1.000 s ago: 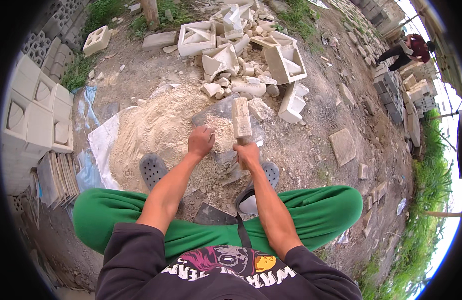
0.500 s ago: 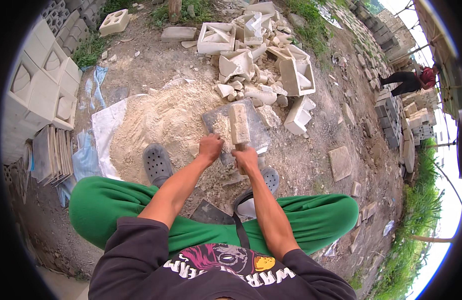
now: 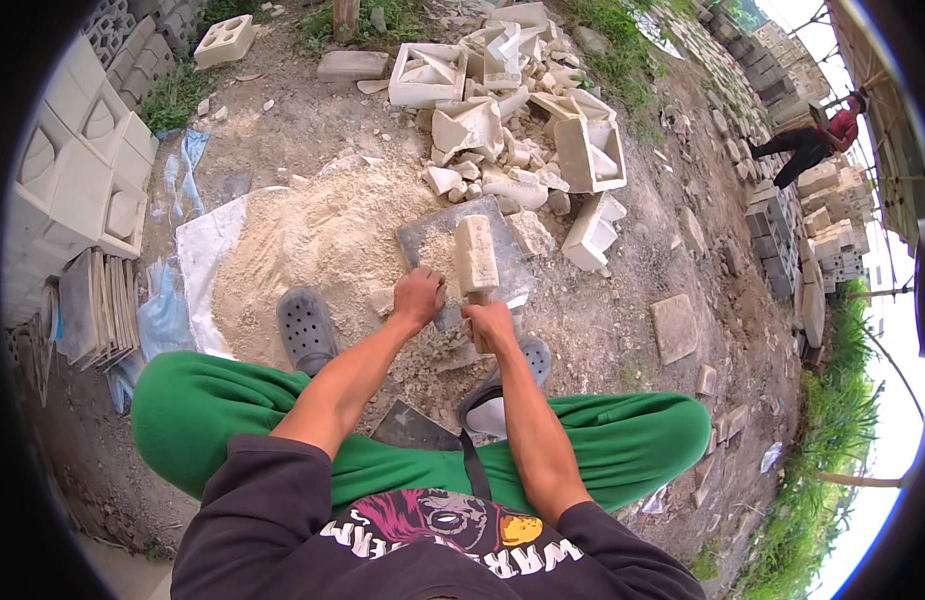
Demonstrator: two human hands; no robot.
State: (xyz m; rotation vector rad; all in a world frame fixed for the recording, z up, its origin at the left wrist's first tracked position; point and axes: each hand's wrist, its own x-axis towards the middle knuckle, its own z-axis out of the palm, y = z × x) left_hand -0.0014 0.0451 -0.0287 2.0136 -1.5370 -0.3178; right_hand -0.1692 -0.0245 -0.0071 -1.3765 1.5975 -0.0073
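My right hand [image 3: 491,325] is wrapped round the short handle of a mallet. Its thick, dust-covered head [image 3: 476,252] is over a dark flat slab [image 3: 513,240] on the ground. Beside it, at the slab's left edge, my left hand [image 3: 420,296] is closed, its fingers curled down toward pale crumbs; whatever they hold is hidden. A broad heap of cream-coloured crushed grit [image 3: 313,235] spreads left of the slab, on a white sheet [image 3: 198,255].
Beyond the slab lies a pile of broken cream blocks [image 3: 523,150]. Stacked blocks [image 3: 88,150] and thin boards [image 3: 103,310] stand at left. A square flat stone [image 3: 675,328] lies at right. Another person [image 3: 823,140] stands near grey blocks [image 3: 773,225] at far right.
The mallet head sits slightly lower over the slab. My left hand stays close to its edge. At far right, the other person has become more upright. The whole view has shifted a little.
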